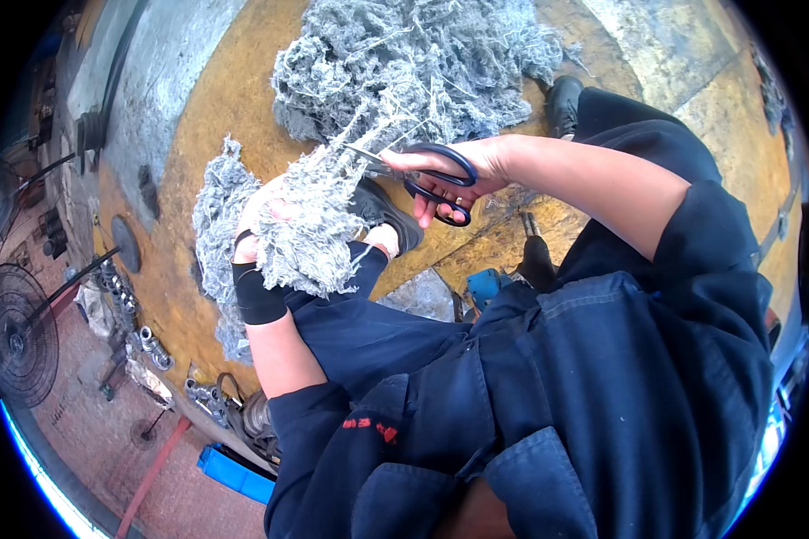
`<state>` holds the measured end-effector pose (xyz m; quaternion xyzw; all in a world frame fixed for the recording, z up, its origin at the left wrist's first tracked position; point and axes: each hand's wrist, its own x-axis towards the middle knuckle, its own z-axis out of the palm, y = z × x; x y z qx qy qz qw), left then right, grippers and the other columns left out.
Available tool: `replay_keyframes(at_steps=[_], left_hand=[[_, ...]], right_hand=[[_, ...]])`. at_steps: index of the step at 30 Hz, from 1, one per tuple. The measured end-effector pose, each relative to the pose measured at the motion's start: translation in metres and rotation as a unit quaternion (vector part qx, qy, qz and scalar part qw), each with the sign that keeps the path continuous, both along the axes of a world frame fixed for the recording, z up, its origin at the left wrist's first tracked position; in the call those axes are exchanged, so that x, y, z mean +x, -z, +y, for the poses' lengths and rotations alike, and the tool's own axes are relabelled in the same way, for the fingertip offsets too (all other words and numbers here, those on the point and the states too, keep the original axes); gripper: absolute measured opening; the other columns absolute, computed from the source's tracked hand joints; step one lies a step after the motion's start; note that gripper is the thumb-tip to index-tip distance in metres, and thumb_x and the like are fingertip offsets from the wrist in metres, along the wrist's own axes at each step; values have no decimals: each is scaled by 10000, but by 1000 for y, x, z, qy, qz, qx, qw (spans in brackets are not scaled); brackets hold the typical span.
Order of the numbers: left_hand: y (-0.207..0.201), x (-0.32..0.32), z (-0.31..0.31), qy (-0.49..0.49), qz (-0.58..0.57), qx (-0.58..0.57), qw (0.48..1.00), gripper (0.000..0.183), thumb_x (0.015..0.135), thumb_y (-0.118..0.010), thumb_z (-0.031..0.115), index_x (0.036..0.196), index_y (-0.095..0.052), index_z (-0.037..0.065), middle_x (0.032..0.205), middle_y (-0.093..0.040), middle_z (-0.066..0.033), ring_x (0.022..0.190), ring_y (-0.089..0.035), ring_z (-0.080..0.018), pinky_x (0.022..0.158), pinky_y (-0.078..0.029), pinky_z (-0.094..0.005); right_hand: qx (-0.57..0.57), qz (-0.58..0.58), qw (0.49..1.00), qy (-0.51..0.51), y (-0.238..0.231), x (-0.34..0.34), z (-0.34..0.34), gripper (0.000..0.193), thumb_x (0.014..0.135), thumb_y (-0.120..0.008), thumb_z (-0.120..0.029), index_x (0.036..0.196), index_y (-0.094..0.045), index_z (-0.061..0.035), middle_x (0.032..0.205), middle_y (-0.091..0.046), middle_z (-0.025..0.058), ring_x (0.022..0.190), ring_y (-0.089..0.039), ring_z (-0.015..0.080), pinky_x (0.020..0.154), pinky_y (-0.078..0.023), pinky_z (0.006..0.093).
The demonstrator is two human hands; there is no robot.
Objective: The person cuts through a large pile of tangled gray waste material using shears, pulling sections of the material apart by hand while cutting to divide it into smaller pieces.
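Observation:
My left hand (268, 208), with a black band at the wrist, is closed round a bunch of grey shredded yarn (310, 235). Loose strands run from this bunch up to a big grey yarn heap (404, 76) on the floor. In my right hand (487, 169) is a pair of scissors (466, 165) with dark looped handles, the fingers and thumb through the loops. The blades point left into the strands between bunch and heap; whether they touch a strand I cannot make out. A smaller yarn pile (220, 202) lies beside my left forearm.
Yellowish, worn board (476, 247) covers the floor, and my shoe (391, 216) stands near the bunch. A dark-handled tool (537, 260) lies between my legs. Metal parts (153, 349), a black fan (20, 334) and a blue box (235, 472) are at the left.

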<state>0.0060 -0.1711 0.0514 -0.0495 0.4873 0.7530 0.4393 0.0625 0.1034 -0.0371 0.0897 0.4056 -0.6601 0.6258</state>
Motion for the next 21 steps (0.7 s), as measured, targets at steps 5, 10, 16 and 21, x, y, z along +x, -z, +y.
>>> replay_keyframes(at_steps=[5, 10, 16, 21], left_hand=[[26, 16, -3, 55, 106, -126, 985, 357, 724, -651, 44, 1073, -630, -33, 1105, -617, -157, 1019, -598, -237, 879, -482, -343], [27, 9, 36, 295, 18, -218, 930, 391, 674, -691, 13, 1054, -604, -21, 1055, -601, -131, 923, -612, -174, 819, -475, -278], [89, 32, 2, 265, 164, -226, 923, 362, 624, -698, -15, 968, -586, -21, 830, -614, -33, 752, -595, -76, 671, -453, -219], [53, 26, 37, 173, 85, -212, 958, 406, 617, -700, -66, 985, -548, 10, 836, -623, -34, 743, -598, -87, 674, -485, -235]], right_hand=[[-10, 7, 999, -31, 12, -20, -1, 837, 766, -389, -830, 755, -561, -10, 592, -510, 42, 467, -475, 111, 446, -397, 268], [33, 43, 995, -85, 11, -25, -5, 773, 767, -406, -823, 676, -511, -63, 510, -401, -35, 403, -417, 68, 383, -364, 224], [31, 66, 994, -87, 0, -21, -7, 679, 796, -434, -780, 624, -422, -123, 507, -359, -70, 372, -355, 24, 337, -318, 183], [73, 66, 995, 27, -5, -22, 4, 636, 832, -464, -722, 630, -402, -123, 511, -355, -66, 370, -350, 24, 325, -309, 184]])
